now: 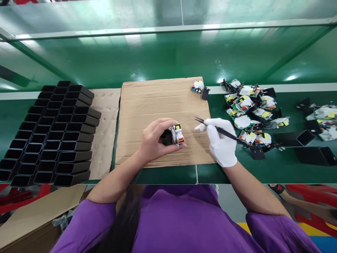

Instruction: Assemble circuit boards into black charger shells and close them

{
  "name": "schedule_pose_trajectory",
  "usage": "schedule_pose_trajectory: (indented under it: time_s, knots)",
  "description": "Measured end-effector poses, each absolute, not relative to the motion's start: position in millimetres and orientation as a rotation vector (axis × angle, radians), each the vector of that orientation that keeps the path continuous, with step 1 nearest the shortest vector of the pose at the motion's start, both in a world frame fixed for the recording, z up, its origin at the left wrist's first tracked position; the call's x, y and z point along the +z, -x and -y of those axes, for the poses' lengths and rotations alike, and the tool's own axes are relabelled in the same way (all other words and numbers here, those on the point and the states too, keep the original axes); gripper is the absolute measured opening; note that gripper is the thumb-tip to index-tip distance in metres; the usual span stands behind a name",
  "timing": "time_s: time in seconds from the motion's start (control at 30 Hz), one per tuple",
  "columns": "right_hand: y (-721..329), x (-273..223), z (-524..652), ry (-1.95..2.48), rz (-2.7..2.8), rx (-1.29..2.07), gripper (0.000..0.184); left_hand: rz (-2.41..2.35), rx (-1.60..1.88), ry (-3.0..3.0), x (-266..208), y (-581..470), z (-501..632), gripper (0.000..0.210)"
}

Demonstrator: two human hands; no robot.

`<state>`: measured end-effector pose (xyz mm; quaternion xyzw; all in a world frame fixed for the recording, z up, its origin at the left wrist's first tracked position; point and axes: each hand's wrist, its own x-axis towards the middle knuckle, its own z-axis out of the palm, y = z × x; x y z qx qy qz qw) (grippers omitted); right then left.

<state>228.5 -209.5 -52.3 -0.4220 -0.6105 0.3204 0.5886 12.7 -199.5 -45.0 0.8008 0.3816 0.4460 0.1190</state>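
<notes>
My bare left hand point(155, 138) is wrapped round a circuit board assembly point(178, 134) with white filler, a yellow part and an orange part. A black piece point(166, 137) sits beside the board inside the same grip, partly hidden by my fingers. In a white glove, my right hand point(221, 140) is closed on black tweezers point(223, 132). Their tips point left, toward the board, and stay apart from it. Both hands are above a cardboard sheet point(147, 102). Near the sheet's top right corner lies another board point(197, 86) with a black end piece point(205, 93).
Rows of black rectangular housings point(52, 137) are stacked at the left on more cardboard point(101, 130). Several board assemblies point(244, 105) are heaped at the right, with loose black housings point(295, 138) beside them. A metal rail point(168, 30) crosses behind the green table.
</notes>
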Motion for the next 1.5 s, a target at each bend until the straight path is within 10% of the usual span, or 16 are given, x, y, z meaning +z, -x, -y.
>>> schedule_pose_trajectory:
  time_s: [0.3, 0.63, 0.8, 1.2, 1.5]
  knots:
    - [-241, -79, 177, 1.328, 2.194, 0.424, 0.037, -0.916, 1.426, -2.167, -48, -12, 198, 0.062]
    - [-229, -54, 204, 0.823, 1.660, 1.282, 0.061, -0.689, 1.092, -1.376, -65, -26, 197, 0.064]
    - [-222, -54, 208, 0.898, 1.699, 1.204, 0.082, -0.702, 1.105, -1.347, -65, -28, 197, 0.064]
    - [-215, -61, 213, 1.085, 1.692, 1.000, 0.052, -0.825, 1.252, -1.775, -64, -24, 197, 0.054]
    - [-214, -61, 207, 0.906, 1.659, 1.483, 0.109, -0.840, 1.223, -0.840, -58, -27, 193, 0.066]
